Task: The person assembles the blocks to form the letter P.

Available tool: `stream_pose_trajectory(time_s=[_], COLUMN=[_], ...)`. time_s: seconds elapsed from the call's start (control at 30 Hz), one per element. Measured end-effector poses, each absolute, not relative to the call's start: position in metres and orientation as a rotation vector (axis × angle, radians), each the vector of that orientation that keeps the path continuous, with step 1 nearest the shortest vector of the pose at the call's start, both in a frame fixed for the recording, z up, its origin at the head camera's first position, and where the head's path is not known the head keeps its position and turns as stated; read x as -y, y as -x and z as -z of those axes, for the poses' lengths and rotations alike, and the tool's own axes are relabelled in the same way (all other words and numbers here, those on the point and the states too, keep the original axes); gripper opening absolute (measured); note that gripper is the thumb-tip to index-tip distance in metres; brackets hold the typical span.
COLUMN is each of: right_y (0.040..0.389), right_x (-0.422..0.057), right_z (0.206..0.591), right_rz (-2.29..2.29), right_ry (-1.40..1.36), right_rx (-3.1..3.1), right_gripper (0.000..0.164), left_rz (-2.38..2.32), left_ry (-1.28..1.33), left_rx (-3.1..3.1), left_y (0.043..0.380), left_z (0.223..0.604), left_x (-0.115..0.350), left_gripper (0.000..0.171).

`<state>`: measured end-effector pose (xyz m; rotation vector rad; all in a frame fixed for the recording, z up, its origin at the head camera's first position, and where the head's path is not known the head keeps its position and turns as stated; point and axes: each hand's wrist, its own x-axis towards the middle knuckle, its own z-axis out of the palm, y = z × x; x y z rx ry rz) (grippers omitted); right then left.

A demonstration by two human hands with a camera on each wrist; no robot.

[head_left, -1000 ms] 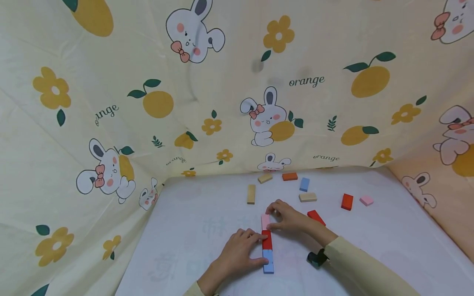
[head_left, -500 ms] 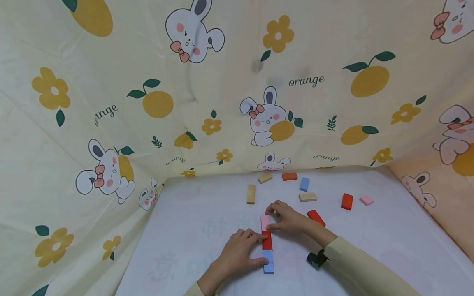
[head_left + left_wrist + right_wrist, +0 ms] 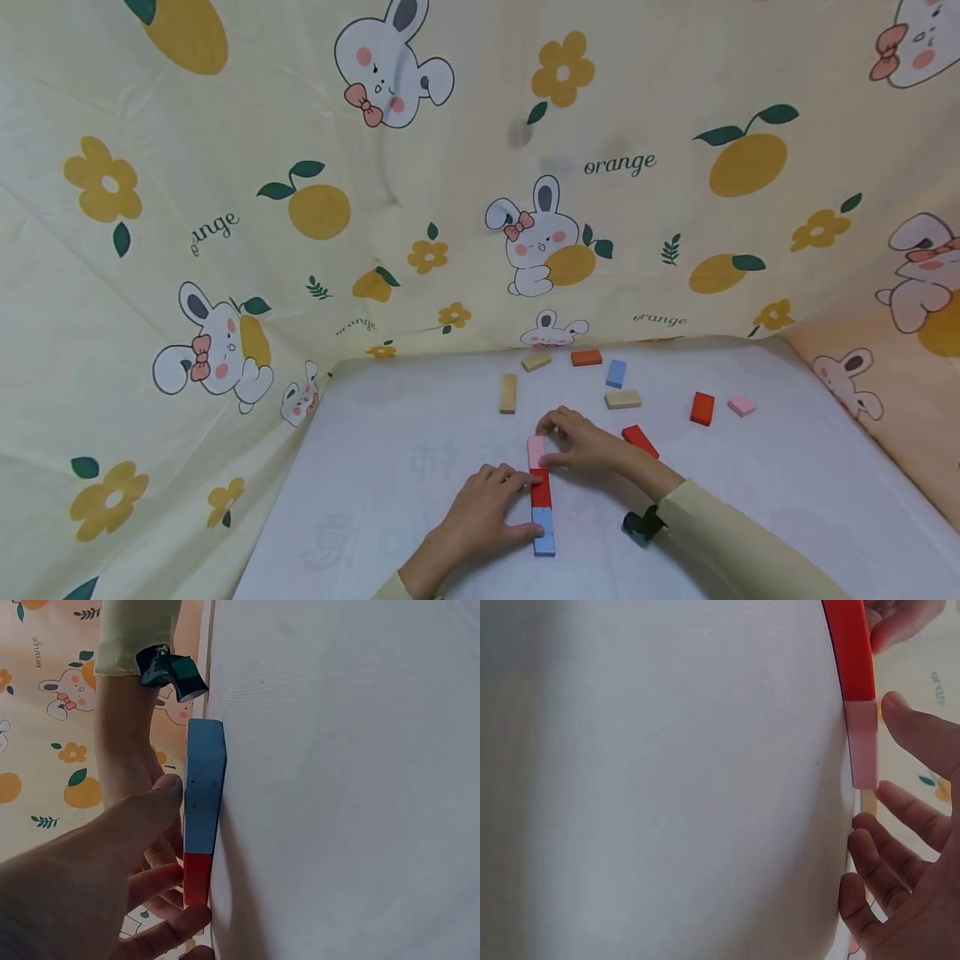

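A pink block (image 3: 536, 452), a red block (image 3: 541, 488) and a blue block (image 3: 543, 532) form a straight row on the white table, end to end. My left hand (image 3: 487, 510) lies along the row's left side. Its thumb (image 3: 169, 793) touches the blue block and its forefinger reaches the red one; the fingers are only loosely bent. At the far end my right hand (image 3: 576, 440) holds the pink block, with its forefinger (image 3: 907, 810) at the far end and its thumb (image 3: 911, 724) by the seam with the red block.
Loose blocks lie beyond and right of the row: a red block (image 3: 640, 442) by my right forearm, another red block (image 3: 702, 409), a pink block (image 3: 742, 406), a blue block (image 3: 616, 374), an orange-red block (image 3: 587, 357) and several wooden blocks (image 3: 508, 394). A patterned cloth (image 3: 450, 208) hangs behind.
The row of blocks has shifted very slightly toward me. Both hands keep nearly the same place and pose.
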<state>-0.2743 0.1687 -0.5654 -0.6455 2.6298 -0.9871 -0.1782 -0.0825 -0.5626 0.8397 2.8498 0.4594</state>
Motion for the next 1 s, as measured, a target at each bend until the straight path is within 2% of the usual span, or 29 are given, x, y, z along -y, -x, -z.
stream_pose_trajectory(time_s=[0.2,0.5,1.0], right_y=[0.272,0.266,0.258], right_x=[-0.176,-0.196,-0.264], right_z=[0.561,0.554,0.54], right_rz=[1.051,1.016,1.006], right_ry=[0.686,0.736,0.682], right_rx=[-2.592,-2.659,-2.745], right_gripper=[0.052,0.05,0.055], left_rz=[-0.473,-0.444,-0.419], left_ry=[-0.828,-0.831,-0.813], left_rx=[-2.84,-2.842,-2.818], left_y=[0.181,0.19,0.199], left_z=[0.562,0.564,0.562], left_x=[0.083,0.082,0.078], left_gripper=[0.075,0.087,0.096])
